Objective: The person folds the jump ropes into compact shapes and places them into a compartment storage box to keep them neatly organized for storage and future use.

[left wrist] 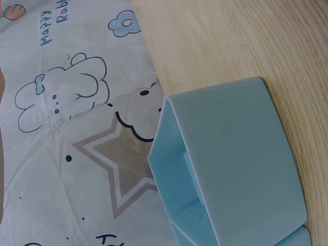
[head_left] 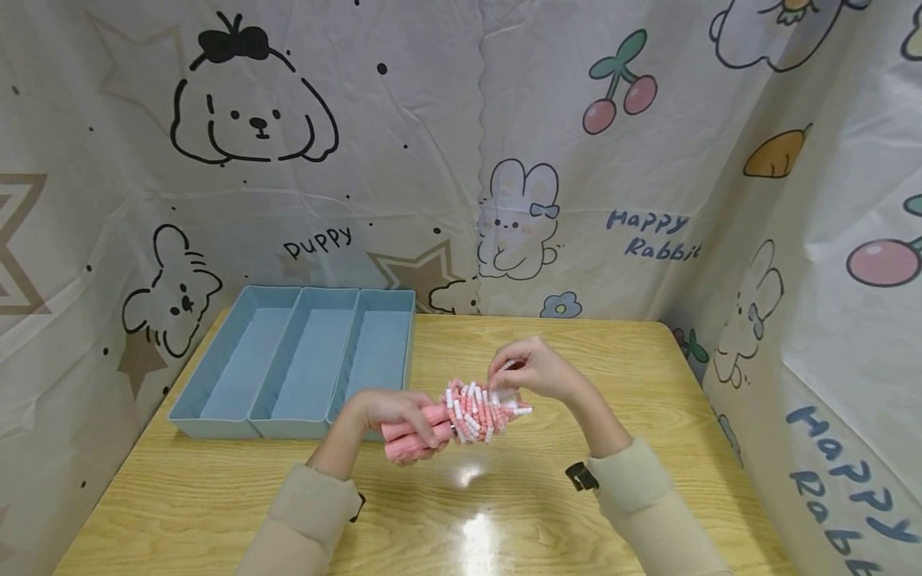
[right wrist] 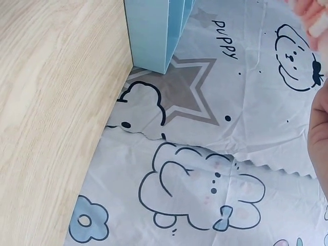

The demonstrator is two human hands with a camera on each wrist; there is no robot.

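Note:
A beaded jump rope [head_left: 471, 412], its pink and white beads wound into a bundle, is held above the table in the head view. My left hand [head_left: 403, 416] grips its two pink handles [head_left: 414, 438], which lie side by side. At the bundle's other end my right hand [head_left: 536, 370] pinches a whitish part of the rope between bent fingers and thumb. The right wrist view catches only some beads [right wrist: 313, 18] and the edge of the right hand [right wrist: 320, 138]. In the left wrist view the rope is out of sight.
A light blue tray [head_left: 250, 428] with three long compartments stands at the back left of the wooden table [head_left: 576, 512], close behind the left hand. Printed cloth [head_left: 439, 104] hangs along the back and both sides.

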